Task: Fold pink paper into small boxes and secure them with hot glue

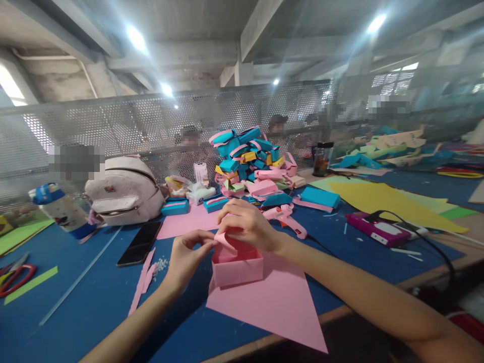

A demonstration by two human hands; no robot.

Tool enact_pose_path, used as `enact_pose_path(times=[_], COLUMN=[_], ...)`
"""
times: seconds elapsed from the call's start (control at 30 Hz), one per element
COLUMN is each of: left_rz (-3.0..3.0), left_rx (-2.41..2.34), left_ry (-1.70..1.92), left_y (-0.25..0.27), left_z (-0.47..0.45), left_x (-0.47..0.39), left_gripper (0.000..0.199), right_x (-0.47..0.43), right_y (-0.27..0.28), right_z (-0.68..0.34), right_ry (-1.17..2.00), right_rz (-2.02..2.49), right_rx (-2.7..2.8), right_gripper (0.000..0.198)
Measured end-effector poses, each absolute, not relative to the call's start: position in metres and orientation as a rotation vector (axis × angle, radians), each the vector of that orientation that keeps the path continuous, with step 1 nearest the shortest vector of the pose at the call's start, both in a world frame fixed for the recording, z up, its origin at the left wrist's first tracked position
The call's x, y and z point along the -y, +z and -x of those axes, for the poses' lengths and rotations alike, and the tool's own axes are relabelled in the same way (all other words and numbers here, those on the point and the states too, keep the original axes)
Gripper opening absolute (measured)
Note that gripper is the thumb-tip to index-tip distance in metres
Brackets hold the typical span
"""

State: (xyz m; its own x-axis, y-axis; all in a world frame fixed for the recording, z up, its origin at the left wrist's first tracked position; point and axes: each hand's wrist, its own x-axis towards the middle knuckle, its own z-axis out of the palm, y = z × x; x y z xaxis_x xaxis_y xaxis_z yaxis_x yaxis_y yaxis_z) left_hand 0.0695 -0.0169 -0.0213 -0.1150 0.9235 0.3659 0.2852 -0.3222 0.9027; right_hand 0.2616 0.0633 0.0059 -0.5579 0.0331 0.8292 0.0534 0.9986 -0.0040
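Note:
A small open-topped pink paper box (239, 272) rests on a pink paper sheet (276, 307) in front of me. Over its opening is a curled pink paper strip (226, 246); whether it is joined to the box I cannot tell. My left hand (191, 254) pinches the strip's left end between thumb and index finger. From above, my right hand (247, 224) closes on the same strip with bent fingers, its fingertips partly hidden. Just beyond my right hand lies a pink glue gun (285, 219).
Blue, pink and yellow paper boxes (247, 161) are heaped at the back. On the left are a phone (139, 243), a backpack (124, 191), a bottle (62, 212) and scissors (17, 277). A purple power bank (378, 228) and yellow paper (389, 201) lie right.

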Motion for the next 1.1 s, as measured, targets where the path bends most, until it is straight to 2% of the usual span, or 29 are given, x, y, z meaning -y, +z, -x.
enact_pose_path(times=[0.5, 0.63, 0.8, 1.1], left_rz=[-1.668, -1.705, -1.914, -1.908], left_rx=[-1.415, -1.365, -1.398, -1.442], left_ry=[1.535, 1.58, 1.55, 1.622], left_y=[-0.0282, -0.0277, -0.0226, -0.021], left_z=[-0.0687, -0.0703, -0.0709, -0.066], left_x=[0.0166, 0.0191, 0.0239, 0.0237], left_gripper=[0.015, 0.021, 0.009, 0.01], right_x=[-0.0636, -0.063, -0.0616, -0.062], right_y=[0.0096, 0.0084, 0.0052, 0.0062], right_z=[-0.2652, -0.2644, -0.2622, -0.2625], right_ry=[-0.185, -0.157, -0.13, 0.014], right_rz=[0.155, 0.15, 0.159, 0.176], right_rx=[2.282, 2.292, 2.311, 2.316], right_gripper=[0.014, 0.014, 0.012, 0.017])
